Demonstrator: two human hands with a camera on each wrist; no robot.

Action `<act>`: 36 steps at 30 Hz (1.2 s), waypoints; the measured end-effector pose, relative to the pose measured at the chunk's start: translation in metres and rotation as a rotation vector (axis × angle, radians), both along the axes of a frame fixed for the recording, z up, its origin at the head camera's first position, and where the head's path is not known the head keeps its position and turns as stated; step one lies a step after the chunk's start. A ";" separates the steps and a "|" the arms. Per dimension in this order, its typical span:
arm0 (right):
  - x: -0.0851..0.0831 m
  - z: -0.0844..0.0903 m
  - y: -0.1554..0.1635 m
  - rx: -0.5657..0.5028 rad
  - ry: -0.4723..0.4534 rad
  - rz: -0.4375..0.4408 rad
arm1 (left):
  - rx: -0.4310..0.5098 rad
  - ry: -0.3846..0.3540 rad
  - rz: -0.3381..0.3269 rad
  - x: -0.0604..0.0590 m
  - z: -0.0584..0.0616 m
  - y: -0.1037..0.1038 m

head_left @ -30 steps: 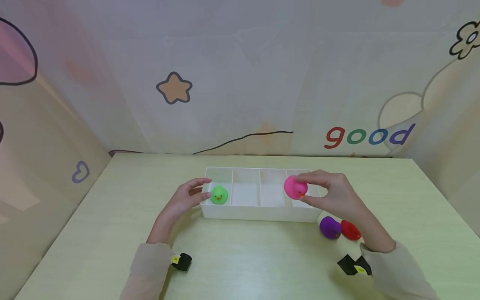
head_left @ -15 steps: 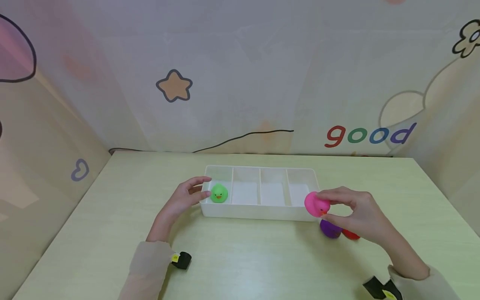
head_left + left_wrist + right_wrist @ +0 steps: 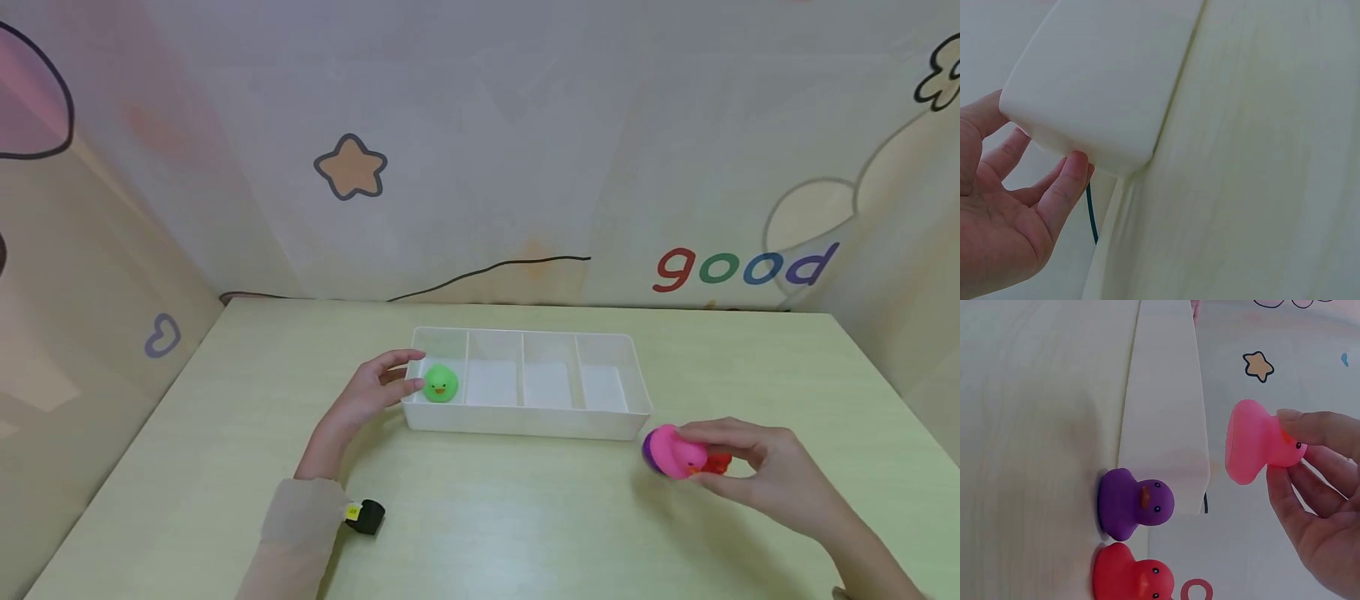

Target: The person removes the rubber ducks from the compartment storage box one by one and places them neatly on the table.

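Note:
A white four-section box (image 3: pixel 525 422) stands mid-table, a green rubber duck (image 3: pixel 440 383) in its leftmost compartment. My left hand (image 3: pixel 372 390) holds the box's left end, its thumb and fingers touching the end wall and rim; the left wrist view shows this contact from outside. Between thumb and fingers, my right hand (image 3: pixel 783 475) pinches a pink rubber duck (image 3: pixel 675 452) beyond the box's front right corner. Beneath it in the head view, a purple duck (image 3: pixel 1124 503) and a red duck (image 3: pixel 1125 575) sit side by side on the table, partly hidden.
The pale wooden table (image 3: pixel 510 517) ends against a printed cloth backdrop (image 3: pixel 480 167) at the back. Cloth also hangs along both sides. Three box compartments lie right of the green duck. A black wrist camera (image 3: pixel 366 517) sits by the left sleeve.
My right hand has carried the pink duck from over the box's rightmost compartment, to the right and toward me, to where the purple and red ducks sit. The left hand stays at the box.

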State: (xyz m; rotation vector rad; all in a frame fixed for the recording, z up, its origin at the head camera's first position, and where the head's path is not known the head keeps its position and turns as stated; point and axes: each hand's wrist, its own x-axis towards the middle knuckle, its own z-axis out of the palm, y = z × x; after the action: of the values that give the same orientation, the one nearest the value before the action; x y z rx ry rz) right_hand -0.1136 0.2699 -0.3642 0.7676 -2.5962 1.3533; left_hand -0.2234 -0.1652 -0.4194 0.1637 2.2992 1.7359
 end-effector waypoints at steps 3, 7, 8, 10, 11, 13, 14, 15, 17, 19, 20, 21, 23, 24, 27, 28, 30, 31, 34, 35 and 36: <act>0.004 -0.006 0.007 0.027 -0.030 -0.020 | -0.006 0.000 0.005 0.000 0.000 0.000; 0.008 -0.013 0.014 0.079 -0.119 -0.068 | -0.008 -0.001 0.014 0.001 0.000 0.001; 0.008 -0.014 0.017 0.087 -0.147 -0.072 | -0.010 -0.005 0.018 0.000 0.000 0.001; 0.009 -0.018 0.021 0.092 -0.198 -0.060 | -0.010 0.001 0.014 0.000 -0.001 0.001; 0.009 -0.020 0.022 0.087 -0.215 -0.047 | -0.007 0.003 0.012 0.000 -0.001 0.001; 0.010 -0.023 0.025 0.075 -0.248 -0.018 | -0.002 0.002 0.014 0.000 -0.001 0.001; 0.010 -0.025 0.026 0.070 -0.257 -0.001 | 0.001 0.003 0.010 0.000 -0.001 0.000; 0.009 -0.026 0.027 0.065 -0.264 0.015 | 0.008 0.004 0.007 0.000 -0.001 0.000; 0.010 -0.029 0.028 0.062 -0.276 0.036 | 0.015 0.003 0.004 0.000 -0.001 0.000; 0.010 -0.032 0.029 0.068 -0.288 0.048 | 0.016 0.004 -0.003 0.000 -0.001 -0.001; 0.010 -0.033 0.029 0.074 -0.290 0.053 | 0.016 0.004 -0.003 0.000 0.000 -0.001; 0.010 -0.034 0.029 0.081 -0.290 0.057 | 0.015 0.003 0.000 0.000 0.000 -0.001; 0.009 -0.036 0.029 0.099 -0.287 0.063 | 0.011 -0.001 0.003 0.000 0.000 -0.001; 0.009 -0.037 0.029 0.103 -0.280 0.072 | 0.010 -0.004 0.004 0.000 0.000 -0.001; 0.007 -0.042 0.027 0.118 -0.262 0.084 | 0.012 -0.011 0.011 0.000 0.000 -0.001; 0.006 -0.043 0.027 0.117 -0.254 0.090 | 0.011 -0.010 0.011 0.000 0.000 -0.001; 0.006 -0.046 0.026 0.108 -0.240 0.103 | 0.007 -0.006 0.008 0.000 0.000 -0.001; 0.005 -0.047 0.026 0.104 -0.234 0.103 | 0.005 -0.003 0.006 0.000 0.000 -0.001; 0.005 -0.050 0.025 0.095 -0.220 0.109 | 0.001 -0.002 0.006 0.000 0.000 0.000; 0.005 -0.050 0.025 0.098 -0.222 0.102 | 0.001 -0.003 0.005 0.000 0.000 0.000; 0.005 -0.050 0.025 0.103 -0.224 0.095 | 0.002 -0.003 0.004 0.000 0.000 0.000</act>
State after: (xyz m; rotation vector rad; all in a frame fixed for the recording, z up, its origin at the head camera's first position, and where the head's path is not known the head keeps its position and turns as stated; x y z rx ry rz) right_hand -0.1089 0.2946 -0.4146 0.8064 -2.8558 1.4152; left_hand -0.2233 -0.1654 -0.4191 0.1569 2.2969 1.7396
